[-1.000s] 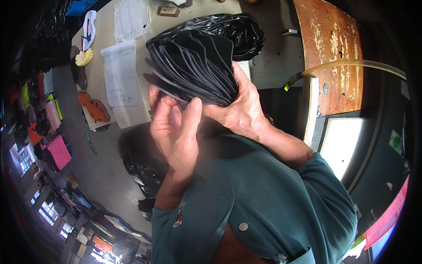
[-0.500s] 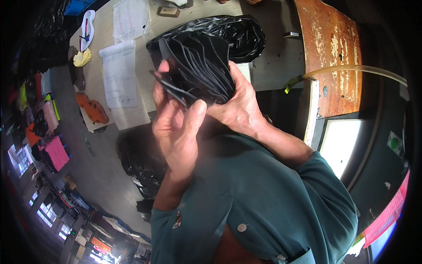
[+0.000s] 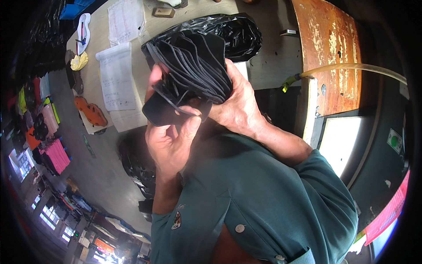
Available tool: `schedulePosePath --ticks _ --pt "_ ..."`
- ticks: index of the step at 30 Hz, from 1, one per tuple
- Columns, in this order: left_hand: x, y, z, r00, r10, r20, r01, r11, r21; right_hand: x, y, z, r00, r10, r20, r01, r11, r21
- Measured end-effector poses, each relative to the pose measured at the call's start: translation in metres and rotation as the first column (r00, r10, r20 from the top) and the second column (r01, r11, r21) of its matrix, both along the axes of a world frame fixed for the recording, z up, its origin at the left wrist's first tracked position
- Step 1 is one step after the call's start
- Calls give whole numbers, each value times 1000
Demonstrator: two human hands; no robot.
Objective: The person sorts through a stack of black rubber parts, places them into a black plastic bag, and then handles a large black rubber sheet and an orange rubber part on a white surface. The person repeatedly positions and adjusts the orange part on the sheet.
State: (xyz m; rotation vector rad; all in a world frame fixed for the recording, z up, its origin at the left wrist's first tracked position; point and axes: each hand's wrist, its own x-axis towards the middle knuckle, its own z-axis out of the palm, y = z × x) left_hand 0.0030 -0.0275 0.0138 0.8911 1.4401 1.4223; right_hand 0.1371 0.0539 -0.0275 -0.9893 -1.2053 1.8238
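Observation:
A fanned stack of thin black cut pieces with greyish edges (image 3: 193, 61) is held up in front of me; their exact kind is unclear. My right hand (image 3: 241, 103) grips the stack from its right side and lower corner. At the lower left of the stack, my left hand (image 3: 169, 141) pinches one black piece (image 3: 159, 110) between thumb and fingers. That piece is bent outward from the others. Other left fingers reach up behind the stack's left side, partly hidden.
Beyond the stack, a black plastic bag (image 3: 244, 37) lies on the table (image 3: 274, 66). Written sheets (image 3: 116, 79), an orange sole-shaped piece (image 3: 90, 111) and a crumpled yellow piece (image 3: 79, 61) are at left. A hose (image 3: 343, 67) crosses near a worn wooden board (image 3: 327, 48) at right.
My left thumb and fingers have closed on one black piece and turned its flat face outward, down and left. The stack is fanned wider. My right hand keeps its grip.

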Motion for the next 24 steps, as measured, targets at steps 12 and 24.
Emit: schedulePosePath --ticks 12,24 --pt "-1 6 -17 998 -3 -58 16 976 216 9 4 5 995 4 -97 -16 993 -117" --pt "3 14 -4 999 -48 10 47 996 71 23 18 4 1000 18 -26 -22 989 -145"
